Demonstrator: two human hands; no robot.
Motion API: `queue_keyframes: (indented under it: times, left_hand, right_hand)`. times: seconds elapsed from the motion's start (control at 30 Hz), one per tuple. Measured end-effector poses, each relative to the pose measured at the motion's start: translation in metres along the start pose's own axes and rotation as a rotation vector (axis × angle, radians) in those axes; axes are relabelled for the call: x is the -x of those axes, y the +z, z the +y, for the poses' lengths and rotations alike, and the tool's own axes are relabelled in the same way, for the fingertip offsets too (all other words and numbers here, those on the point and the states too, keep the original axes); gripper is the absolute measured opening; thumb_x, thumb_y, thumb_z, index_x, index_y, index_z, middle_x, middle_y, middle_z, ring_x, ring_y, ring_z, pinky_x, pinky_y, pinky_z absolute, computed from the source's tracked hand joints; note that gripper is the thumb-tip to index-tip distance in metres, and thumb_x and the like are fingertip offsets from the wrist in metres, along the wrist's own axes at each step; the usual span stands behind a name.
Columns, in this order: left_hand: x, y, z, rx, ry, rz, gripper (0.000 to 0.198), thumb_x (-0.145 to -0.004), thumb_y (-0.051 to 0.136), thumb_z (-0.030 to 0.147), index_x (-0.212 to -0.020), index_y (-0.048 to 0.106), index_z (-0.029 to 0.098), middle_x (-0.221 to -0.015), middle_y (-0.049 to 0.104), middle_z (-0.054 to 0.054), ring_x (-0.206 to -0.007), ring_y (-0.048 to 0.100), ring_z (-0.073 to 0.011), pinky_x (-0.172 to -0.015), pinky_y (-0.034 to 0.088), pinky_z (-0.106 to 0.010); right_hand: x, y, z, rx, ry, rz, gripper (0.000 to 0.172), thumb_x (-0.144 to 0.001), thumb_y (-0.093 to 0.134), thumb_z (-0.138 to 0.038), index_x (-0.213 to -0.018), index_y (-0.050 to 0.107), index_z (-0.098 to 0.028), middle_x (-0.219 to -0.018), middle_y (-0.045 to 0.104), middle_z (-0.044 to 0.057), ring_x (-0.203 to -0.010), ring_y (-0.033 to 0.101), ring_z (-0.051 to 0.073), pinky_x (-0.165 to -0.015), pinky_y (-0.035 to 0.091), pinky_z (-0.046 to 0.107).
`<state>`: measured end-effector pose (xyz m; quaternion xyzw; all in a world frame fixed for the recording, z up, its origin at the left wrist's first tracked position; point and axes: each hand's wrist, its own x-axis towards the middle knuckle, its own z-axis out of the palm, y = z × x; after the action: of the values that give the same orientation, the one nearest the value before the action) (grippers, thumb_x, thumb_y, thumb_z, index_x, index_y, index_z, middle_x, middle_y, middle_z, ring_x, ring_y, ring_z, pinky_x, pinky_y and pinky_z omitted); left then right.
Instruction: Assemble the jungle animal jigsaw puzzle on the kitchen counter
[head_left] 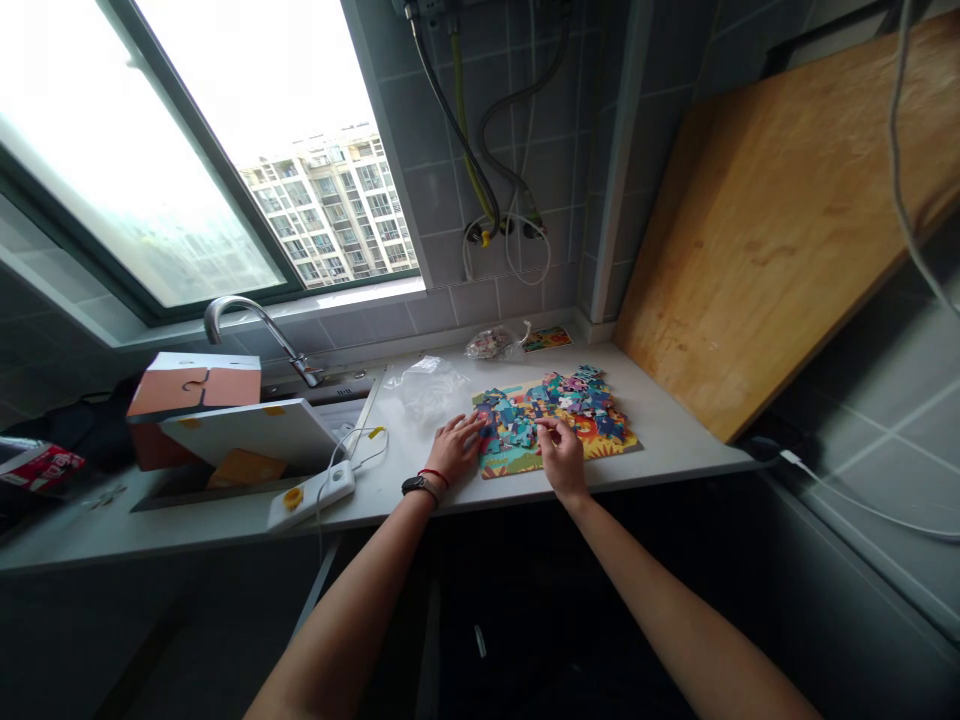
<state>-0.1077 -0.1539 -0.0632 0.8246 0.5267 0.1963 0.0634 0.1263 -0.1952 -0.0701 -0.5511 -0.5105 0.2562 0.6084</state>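
Observation:
A colourful jigsaw board [517,465] lies on the countertop, with heaps of loose jigsaw pieces [574,393] spread over it, mostly blue, teal and purple. My left hand [456,448] rests at the board's left edge, its fingers stretched out and touching the pieces there. Over the front middle of the board, my right hand [561,460] is closed in a pinch at the edge of the pile. A small jigsaw piece seems to be between its fingertips, mostly hidden by them.
Behind the board lie a clear plastic bag [431,385], a bag of small pieces [491,343] and a picture card [547,339]. A power strip [311,497] sits left, near a sink with a faucet [259,315] and boxes [195,385]. A wooden board [787,220] leans at right.

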Motion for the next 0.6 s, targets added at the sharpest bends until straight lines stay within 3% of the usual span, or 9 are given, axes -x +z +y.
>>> queue_keyframes:
  times: [0.17, 0.3, 0.37, 0.47, 0.6]
  left_hand:
    - [0.0, -0.001, 0.001, 0.008, 0.017, -0.002, 0.039, -0.099, 0.056, 0.027, -0.134, 0.071, 0.034, -0.148, 0.064, -0.002, -0.137, 0.057, -0.0325, -0.113, 0.047, -0.056]
    - [0.003, 0.002, 0.001, 0.044, 0.028, 0.033, 0.037, -0.099, 0.059, 0.037, -0.134, 0.071, 0.032, -0.149, 0.064, -0.004, -0.139, 0.055, -0.0329, -0.115, 0.046, -0.054]
    - [0.004, 0.003, 0.001, 0.071, 0.022, 0.063, 0.035, -0.102, 0.055, 0.037, -0.132, 0.07, 0.03, -0.15, 0.063, -0.006, -0.139, 0.055, -0.0316, -0.115, 0.047, -0.053]
    - [0.004, 0.003, -0.001, 0.126, 0.014, 0.118, 0.035, -0.106, 0.043, 0.033, -0.129, 0.069, 0.027, -0.146, 0.064, -0.008, -0.134, 0.059, -0.0282, -0.114, 0.049, -0.048]
    - [-0.001, 0.006, -0.005, 0.208, 0.051, 0.152, 0.028, -0.104, 0.048, 0.031, -0.123, 0.068, 0.03, -0.136, 0.068, -0.005, -0.13, 0.06, -0.0257, -0.113, 0.05, -0.044]
  right_hand:
    - [-0.002, -0.013, 0.004, -0.134, 0.07, 0.048, 0.036, -0.093, 0.054, -0.052, -0.097, 0.069, -0.019, -0.063, 0.063, 0.001, -0.053, 0.062, 0.019, -0.051, 0.057, 0.031]
    - [-0.004, -0.055, 0.009, -0.147, 0.029, 0.045, 0.031, -0.091, 0.063, -0.05, -0.097, 0.072, -0.02, -0.069, 0.068, 0.002, -0.055, 0.062, 0.018, -0.052, 0.055, 0.031]
    - [-0.01, -0.083, 0.013, -0.043, -0.066, 0.048, 0.027, -0.091, 0.067, -0.047, -0.096, 0.074, -0.021, -0.079, 0.072, 0.004, -0.062, 0.064, 0.018, -0.057, 0.056, 0.031]
    - [-0.026, -0.121, 0.021, 0.166, -0.234, 0.009, 0.021, -0.094, 0.066, -0.041, -0.095, 0.075, -0.023, -0.097, 0.075, 0.008, -0.087, 0.071, 0.024, -0.071, 0.059, 0.035]
    - [-0.046, -0.144, 0.038, 0.3, -0.29, 0.016, 0.015, -0.098, 0.063, -0.036, -0.097, 0.075, -0.027, -0.096, 0.074, 0.009, -0.088, 0.071, 0.025, -0.071, 0.058, 0.038]
